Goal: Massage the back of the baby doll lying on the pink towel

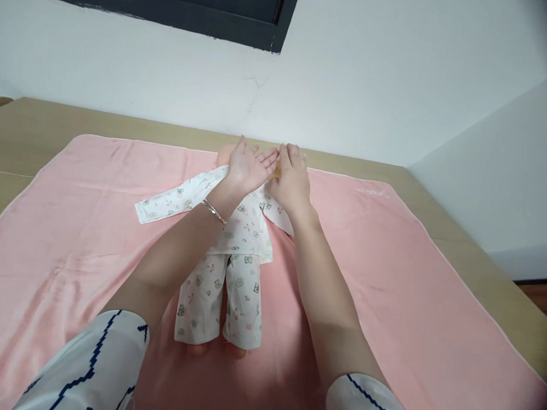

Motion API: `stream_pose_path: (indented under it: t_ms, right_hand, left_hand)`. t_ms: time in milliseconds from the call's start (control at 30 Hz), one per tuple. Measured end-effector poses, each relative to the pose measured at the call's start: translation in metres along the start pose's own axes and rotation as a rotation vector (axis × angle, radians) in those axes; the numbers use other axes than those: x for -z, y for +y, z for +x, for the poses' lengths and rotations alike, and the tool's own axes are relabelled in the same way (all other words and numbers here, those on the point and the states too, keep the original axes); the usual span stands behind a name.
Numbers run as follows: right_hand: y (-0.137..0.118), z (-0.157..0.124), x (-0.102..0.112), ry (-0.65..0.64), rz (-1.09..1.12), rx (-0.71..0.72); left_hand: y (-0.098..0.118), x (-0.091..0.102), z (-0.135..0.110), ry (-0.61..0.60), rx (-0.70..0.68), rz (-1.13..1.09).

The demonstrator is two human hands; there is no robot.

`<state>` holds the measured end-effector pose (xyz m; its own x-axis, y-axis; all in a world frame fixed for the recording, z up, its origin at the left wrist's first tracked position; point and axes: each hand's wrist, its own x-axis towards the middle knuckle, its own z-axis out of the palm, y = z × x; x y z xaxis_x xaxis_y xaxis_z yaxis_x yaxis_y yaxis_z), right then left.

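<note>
A baby doll [224, 155] lies on its back on a pink cloth [366, 263], its head largely hidden behind my hands. It wears a white printed pyjama top [240, 237] and matching trousers [244, 300]; one sleeve stretches out to the left. Above the doll's chest, my left hand [251, 168] is open, palm up, fingers spread. Beside it, my right hand [293, 178] is curled with its back towards me, fingertips close to the left fingers. A small yellowish thing [276, 169] shows at the inner side of my right hand, mostly covered by it.
Under the cloth is a light wooden table [461, 261], its edges showing at the back and right. A white wall [351, 93] rises behind it, with a dark frame [245, 22] at the top. Folds run through the cloth on the left.
</note>
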<state>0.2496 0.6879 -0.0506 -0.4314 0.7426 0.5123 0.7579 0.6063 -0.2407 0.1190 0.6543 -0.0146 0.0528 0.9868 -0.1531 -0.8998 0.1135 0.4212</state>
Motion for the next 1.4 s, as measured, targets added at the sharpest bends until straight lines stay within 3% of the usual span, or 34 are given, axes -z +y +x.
stream_pose_path:
  t_ms: [133,233,400,533,700,933,1067,1200,1300,1400]
  right_hand:
    - [-0.002,0.001,0.0,0.019,-0.033,-0.032]
    - [-0.007,0.003,0.002,0.029,-0.05,-0.062]
    - [-0.024,0.008,0.002,0.074,-0.108,-0.14]
    - [-0.033,0.014,-0.003,0.092,-0.106,-0.217]
    - [-0.034,0.012,-0.008,0.142,-0.074,-0.212]
    - [-0.029,0.009,-0.004,0.103,-0.02,-0.175]
    - [-0.067,-0.005,0.016,0.096,0.083,-0.057]
    - [-0.13,-0.03,0.04,-0.029,0.239,0.177]
    - [-0.161,-0.047,0.051,0.058,0.239,0.257]
    - [-0.173,-0.06,0.057,0.126,0.267,0.293]
  left_hand:
    - [-0.003,-0.01,-0.006,0.02,0.042,-0.201]
    - [-0.003,-0.005,-0.016,0.036,0.047,-0.222]
    - [0.001,0.016,-0.045,0.096,0.017,-0.046]
    - [0.013,0.025,-0.073,0.242,0.059,0.114]
    - [0.03,0.021,-0.1,0.295,0.081,0.171]
    - [0.043,0.013,-0.118,0.33,0.014,0.247]
    - [0.041,0.002,-0.131,0.288,0.074,0.27]
    - [0.043,-0.017,-0.155,0.019,0.014,0.381]
    - [0.049,-0.027,-0.175,-0.026,-0.101,0.552]
    - [0.054,-0.032,-0.189,-0.009,-0.155,0.684]
